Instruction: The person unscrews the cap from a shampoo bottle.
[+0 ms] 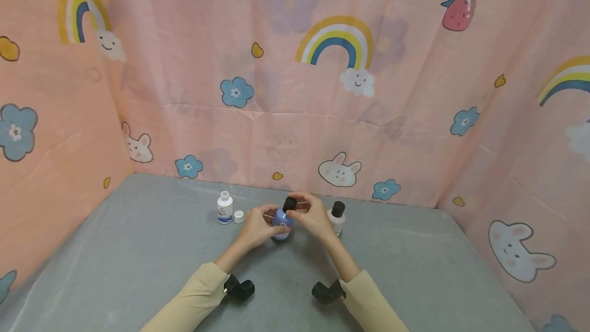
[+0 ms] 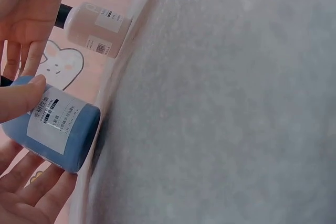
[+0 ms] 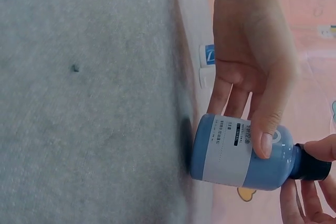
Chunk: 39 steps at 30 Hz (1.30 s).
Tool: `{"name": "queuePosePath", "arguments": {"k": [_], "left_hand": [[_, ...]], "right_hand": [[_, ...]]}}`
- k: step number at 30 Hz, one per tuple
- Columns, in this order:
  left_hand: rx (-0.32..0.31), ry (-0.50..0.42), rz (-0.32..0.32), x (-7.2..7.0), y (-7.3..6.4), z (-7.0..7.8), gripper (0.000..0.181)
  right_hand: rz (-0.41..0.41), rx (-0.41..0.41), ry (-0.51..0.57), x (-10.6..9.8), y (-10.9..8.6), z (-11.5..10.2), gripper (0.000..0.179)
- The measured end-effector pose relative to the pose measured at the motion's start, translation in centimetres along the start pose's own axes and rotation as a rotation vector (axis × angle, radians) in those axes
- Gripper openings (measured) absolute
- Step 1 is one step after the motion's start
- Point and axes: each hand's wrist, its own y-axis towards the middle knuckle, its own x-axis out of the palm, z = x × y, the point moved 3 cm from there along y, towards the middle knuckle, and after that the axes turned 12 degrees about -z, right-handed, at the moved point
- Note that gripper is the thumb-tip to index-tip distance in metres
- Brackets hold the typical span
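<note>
The blue bottle [image 1: 282, 219] stood cap-up between the person's two hands over the grey table [image 1: 295, 275], with the white bottle [image 1: 225, 211] and loose white cap [image 1: 238, 216] to one side and the pale pink bottle [image 1: 336, 221] to the other. In the head view, the left hand [image 1: 258, 227] gripped its body, thumb across the front and fingers reaching behind, while the right hand [image 1: 315, 216] pinched the black cap [image 1: 289, 204] between thumb and fingers. The white bottle had an open mouth and a white-and-blue label, its lettering too small to read. In the left wrist view, the left thumb pressed the blue bottle's shoulder and the fingers supported its opposite side, slightly spread; the right hand's palm showed above, though its pinch on the cap was out of frame. The white label [image 2: 51, 121] carried bold dark characters, with 控油 legible among them, beside a black strip and finer print. The pale pink bottle had a label with a barcode [image 2: 101, 49], its other small print unreadable. In the right wrist view, the left thumb lay flat over the label's edge, its fingers passing behind the bottle; the right thumb and fingers closed round the black cap from opposite sides. The word PROFESSIONAL ran beside the black strip. Whether the base touched the table, I could not tell.
</note>
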Motion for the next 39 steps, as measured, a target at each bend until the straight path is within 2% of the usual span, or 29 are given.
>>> {"name": "queuePosePath", "arguments": {"k": [6,9,16,20,26,33,39], "left_hand": [[-0.007,-0.018,0.008,0.2,0.0,0.0,0.052],[-0.017,0.001,0.022,0.3,-0.1,-0.1,0.053],[-0.026,0.044,0.106,0.5,-0.1,0.3,0.054],[-0.041,0.06,0.162,0.5,0.0,0.6,0.052],[-0.015,0.11,0.212,0.9,0.0,1.0,0.049],[-0.012,0.137,0.224,1.2,0.0,0.9,0.049],[0.027,0.129,0.187,1.2,0.0,0.8,0.049]], "right_hand": [[-0.049,-0.015,0.013,-0.2,-0.9,-2.4,0.043],[-0.049,-0.007,0.018,-0.2,-0.7,-1.9,0.044],[0.046,0.015,0.002,0.0,0.1,0.5,0.047],[0.097,0.05,-0.012,0.1,0.2,0.5,0.046],[0.153,0.08,-0.05,0.2,0.2,0.2,0.046],[0.171,0.069,-0.052,0.3,0.3,0.4,0.042],[0.156,0.054,-0.032,0.3,0.4,0.4,0.035]]}}
